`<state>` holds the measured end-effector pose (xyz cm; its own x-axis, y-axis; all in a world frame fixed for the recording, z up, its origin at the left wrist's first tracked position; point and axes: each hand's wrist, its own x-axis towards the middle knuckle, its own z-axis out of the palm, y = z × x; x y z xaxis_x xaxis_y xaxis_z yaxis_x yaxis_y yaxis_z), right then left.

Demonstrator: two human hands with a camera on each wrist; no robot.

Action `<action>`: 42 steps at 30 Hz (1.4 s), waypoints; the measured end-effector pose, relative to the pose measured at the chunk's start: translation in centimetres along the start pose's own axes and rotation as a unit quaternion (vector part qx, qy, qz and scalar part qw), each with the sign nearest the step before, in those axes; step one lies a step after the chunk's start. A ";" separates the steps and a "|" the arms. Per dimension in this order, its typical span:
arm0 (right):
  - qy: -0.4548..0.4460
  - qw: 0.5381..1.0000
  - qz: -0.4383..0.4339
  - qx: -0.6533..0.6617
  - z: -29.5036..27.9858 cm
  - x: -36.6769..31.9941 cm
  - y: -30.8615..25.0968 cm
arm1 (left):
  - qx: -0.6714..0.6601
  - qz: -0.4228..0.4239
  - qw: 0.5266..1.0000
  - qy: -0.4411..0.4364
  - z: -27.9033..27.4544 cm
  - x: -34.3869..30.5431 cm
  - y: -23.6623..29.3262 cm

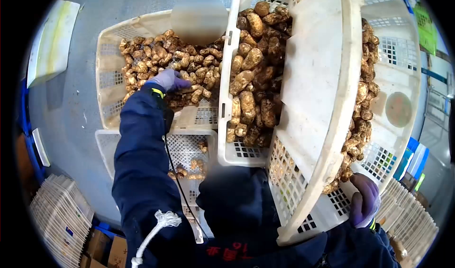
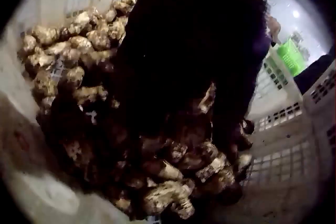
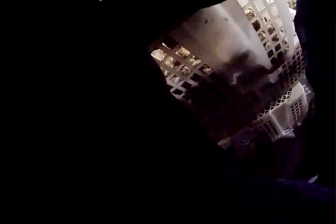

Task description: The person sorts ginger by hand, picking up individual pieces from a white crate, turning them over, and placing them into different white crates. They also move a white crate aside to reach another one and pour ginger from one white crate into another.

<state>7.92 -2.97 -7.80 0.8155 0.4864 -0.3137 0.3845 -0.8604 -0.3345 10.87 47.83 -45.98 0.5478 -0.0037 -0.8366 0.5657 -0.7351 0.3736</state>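
In the head view, my left hand (image 1: 173,80), in a purple glove, touches brown knobbly tubers (image 1: 156,54) in the left white crate (image 1: 108,54); its fingertips are partly hidden. The left wrist view shows that hand as a dark shape (image 2: 194,50) over the tubers (image 2: 168,195). My gloved right hand (image 1: 365,200) is at the near end of the right crate (image 1: 407,102), its loosely bent fingers beside the tubers (image 1: 362,125) there. Whether it touches one is unclear. The right wrist view is mostly dark, with lattice crate walls (image 3: 220,29).
A middle crate (image 1: 226,78) holds larger tubers. A tilted white crate (image 1: 313,69) stands between it and the right crate. Below the left crate, another crate (image 1: 108,142) holds several pieces. Stacked crates (image 1: 61,216) and cardboard boxes (image 1: 117,251) are at lower left.
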 end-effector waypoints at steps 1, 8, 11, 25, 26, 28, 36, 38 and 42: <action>-0.002 1.000 0.004 -0.003 0.0 0.0 -0.1 | -0.041 -0.021 0.996 0.078 -0.6 -0.3 -0.3; -0.012 0.999 0.029 -0.010 0.0 0.3 -0.4 | 0.213 -0.005 0.872 0.442 -0.6 4.0 -3.6; -0.011 0.999 0.037 -0.007 0.1 0.4 -0.5 | 0.199 -0.038 0.905 0.373 -1.0 3.7 -1.4; -0.004 1.000 0.026 -0.012 0.1 -0.1 0.0 | 0.056 -0.095 0.956 0.272 -0.2 3.3 5.0; -0.004 1.000 0.027 -0.010 0.2 -0.2 0.0 | 0.075 -0.125 0.962 0.230 0.4 3.6 5.8; -0.008 1.000 0.025 -0.013 0.1 0.2 -0.3 | 0.058 -0.116 0.964 0.233 0.9 3.5 6.2; -0.010 0.999 0.039 -0.016 0.1 0.2 -0.4 | -0.565 0.003 0.811 0.155 -0.9 0.7 0.8; -0.011 0.999 0.037 -0.014 0.0 0.2 -0.4 | -0.709 0.160 0.681 0.091 -1.1 -0.1 -0.6; 0.004 1.000 0.022 -0.007 0.1 0.2 -0.4 | -0.724 0.279 0.622 0.101 -1.3 -6.3 3.0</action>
<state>7.85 -2.57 -7.85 0.8355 0.4465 -0.3204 0.3535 -0.8830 -0.3087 9.92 46.54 -39.12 0.8919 0.2075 -0.4019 0.1352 0.7256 0.6747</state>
